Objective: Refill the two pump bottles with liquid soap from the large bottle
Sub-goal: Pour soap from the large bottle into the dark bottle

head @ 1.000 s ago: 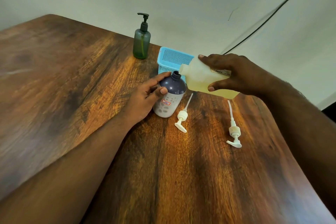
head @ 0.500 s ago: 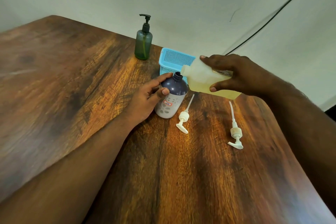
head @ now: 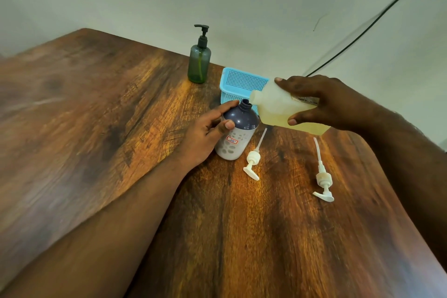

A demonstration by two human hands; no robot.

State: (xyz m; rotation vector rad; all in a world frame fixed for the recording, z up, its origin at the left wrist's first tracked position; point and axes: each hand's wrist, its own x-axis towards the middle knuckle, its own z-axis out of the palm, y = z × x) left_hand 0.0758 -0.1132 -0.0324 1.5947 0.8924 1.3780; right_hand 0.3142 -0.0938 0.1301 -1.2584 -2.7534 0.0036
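**Soap bottle tipped over an open pump bottle**

At centre, the left hand (head: 208, 132) grips a purple-topped bottle (head: 238, 133) standing open on the wooden counter (head: 96, 128). The right hand (head: 321, 101) holds the large bottle (head: 278, 109) of yellow liquid tilted, its mouth just above the neck. Two white pumps (head: 252, 161) (head: 323, 176) lie toward four o'clock. A green pump bottle (head: 199, 63) and a blue basket (head: 239, 84) stand toward twelve.

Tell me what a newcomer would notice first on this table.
The right hand tips the large bottle of yellowish soap toward the open neck of the purple bottle, which the left hand steadies mid-table. Two white pumps lie loose in front; a green pump bottle stands behind.
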